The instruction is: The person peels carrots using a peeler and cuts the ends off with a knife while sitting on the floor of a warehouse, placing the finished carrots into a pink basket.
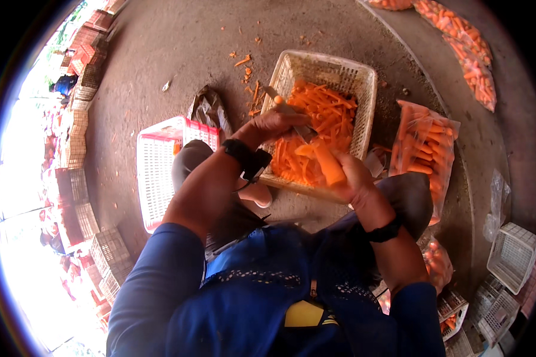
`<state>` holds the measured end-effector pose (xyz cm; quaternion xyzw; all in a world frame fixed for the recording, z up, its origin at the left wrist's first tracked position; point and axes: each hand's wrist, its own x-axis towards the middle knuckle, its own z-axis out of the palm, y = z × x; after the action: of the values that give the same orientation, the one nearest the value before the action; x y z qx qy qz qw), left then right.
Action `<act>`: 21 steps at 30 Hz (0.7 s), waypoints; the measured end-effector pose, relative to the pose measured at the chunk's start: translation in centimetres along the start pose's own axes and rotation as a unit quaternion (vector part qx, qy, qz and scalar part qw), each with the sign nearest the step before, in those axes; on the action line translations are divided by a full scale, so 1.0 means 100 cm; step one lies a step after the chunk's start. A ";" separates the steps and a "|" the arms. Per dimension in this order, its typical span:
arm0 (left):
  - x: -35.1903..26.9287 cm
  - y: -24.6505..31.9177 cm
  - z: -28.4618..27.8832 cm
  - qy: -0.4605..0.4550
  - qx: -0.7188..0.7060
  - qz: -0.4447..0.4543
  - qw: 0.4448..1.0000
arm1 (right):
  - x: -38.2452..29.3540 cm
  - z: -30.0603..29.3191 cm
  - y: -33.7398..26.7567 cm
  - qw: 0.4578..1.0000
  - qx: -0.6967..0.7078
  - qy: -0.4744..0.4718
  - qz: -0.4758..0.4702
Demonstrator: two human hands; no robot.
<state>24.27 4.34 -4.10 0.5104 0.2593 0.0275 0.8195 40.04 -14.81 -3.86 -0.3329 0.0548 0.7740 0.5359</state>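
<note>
My left hand (274, 125) is closed on a knife (306, 133), whose metal blade reaches to the upper end of a thick carrot. In my right hand (355, 172) is that carrot (328, 165), its surface pale and bright where it is cut. Both hands are over a dirty white plastic crate (370, 96) that stands on the floor between my knees. Carrot peelings and cut pieces (306, 163) fill the bottom of the crate. The knife's handle is mostly hidden in my fingers.
A red and white crate (154, 178) stands at the left, with a dark plastic bag (212, 107) behind it. Bagged carrots (424, 151) lie right of the peelings crate; more bags (466, 49) lie at upper right. Empty crates (513, 256) stand lower right, and stacked crates line the left.
</note>
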 end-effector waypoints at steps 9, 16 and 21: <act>0.013 0.007 -0.005 0.119 0.333 -0.047 0.934 | -0.006 0.007 -0.009 0.996 -0.063 0.019 -0.057; 0.002 0.033 0.042 0.021 0.465 -0.069 0.882 | 0.006 0.018 -0.009 0.964 -0.183 0.067 -0.180; -0.018 0.043 0.071 -0.139 0.431 -0.073 0.888 | 0.008 0.017 -0.012 0.880 -0.393 0.072 -0.256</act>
<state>26.84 -0.02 2.69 0.7916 0.1655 -0.2186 0.5461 40.09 -12.89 -2.66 -0.5732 -0.3024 0.5420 0.5350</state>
